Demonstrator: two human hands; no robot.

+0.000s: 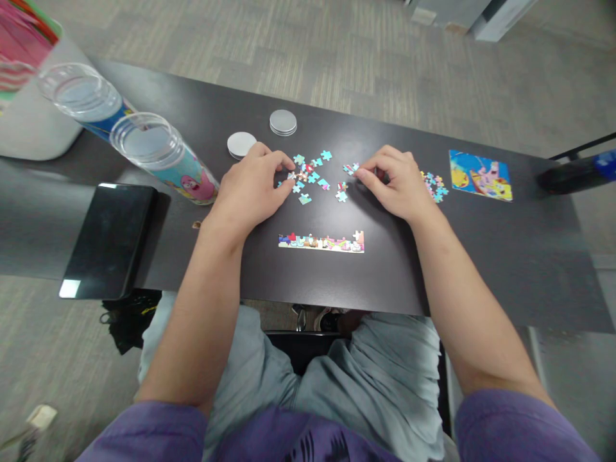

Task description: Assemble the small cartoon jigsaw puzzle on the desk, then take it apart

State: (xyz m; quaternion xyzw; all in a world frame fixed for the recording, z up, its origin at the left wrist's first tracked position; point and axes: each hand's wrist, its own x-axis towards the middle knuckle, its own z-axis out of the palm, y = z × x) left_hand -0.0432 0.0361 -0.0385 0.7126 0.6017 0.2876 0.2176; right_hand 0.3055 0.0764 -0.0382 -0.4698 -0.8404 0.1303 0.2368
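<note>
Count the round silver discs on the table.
2. One disc sits just beyond the left hand, partly behind it; the other disc lies farther away, to the right. The left hand could hide more.

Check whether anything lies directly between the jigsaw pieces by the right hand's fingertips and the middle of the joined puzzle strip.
Yes: a small jigsaw cluster lies in between, nearer the jigsaw pieces by the right hand than the puzzle strip. Nothing else visible is in the way.
</note>
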